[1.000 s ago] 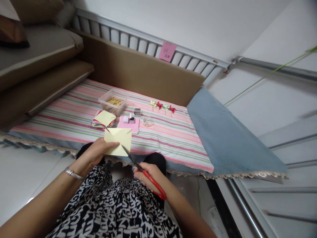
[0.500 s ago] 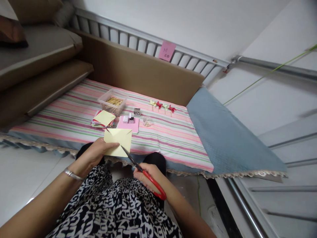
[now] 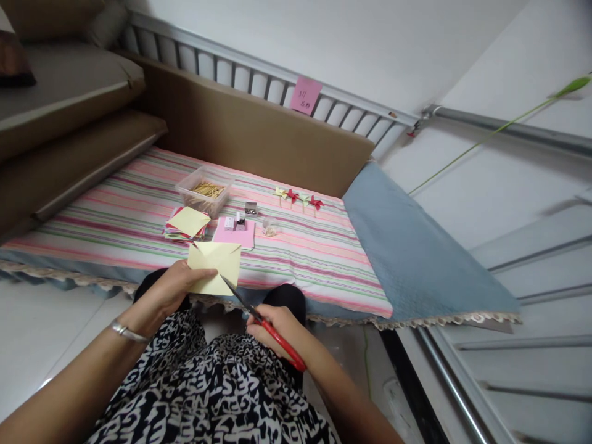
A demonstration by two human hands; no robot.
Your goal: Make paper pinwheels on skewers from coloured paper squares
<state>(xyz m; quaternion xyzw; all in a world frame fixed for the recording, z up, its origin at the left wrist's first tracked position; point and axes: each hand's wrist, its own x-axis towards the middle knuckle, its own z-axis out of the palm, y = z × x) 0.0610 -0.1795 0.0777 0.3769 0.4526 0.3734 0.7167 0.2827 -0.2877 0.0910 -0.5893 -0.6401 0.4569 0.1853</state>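
Observation:
My left hand (image 3: 171,288) pinches a pale yellow square of paper (image 3: 216,266) by its left edge, above my lap. My right hand (image 3: 272,330) grips red-handled scissors (image 3: 271,327); their dark blades point up-left and bite into the paper's lower right side. A bracelet (image 3: 124,331) sits on my left wrist. Both hands hover in front of the striped bedspread (image 3: 139,216).
On the bedspread lie a stack of coloured paper squares (image 3: 185,223), a clear box of wooden sticks (image 3: 203,192), a pink sheet with small items (image 3: 235,229), and several small paper pinwheels (image 3: 298,198). Brown cushions (image 3: 69,123) rise at left; a blue blanket (image 3: 416,253) lies at right.
The view has shifted slightly, so everything sits a little further left and lower. The scissors and paper stay together in much the same pose.

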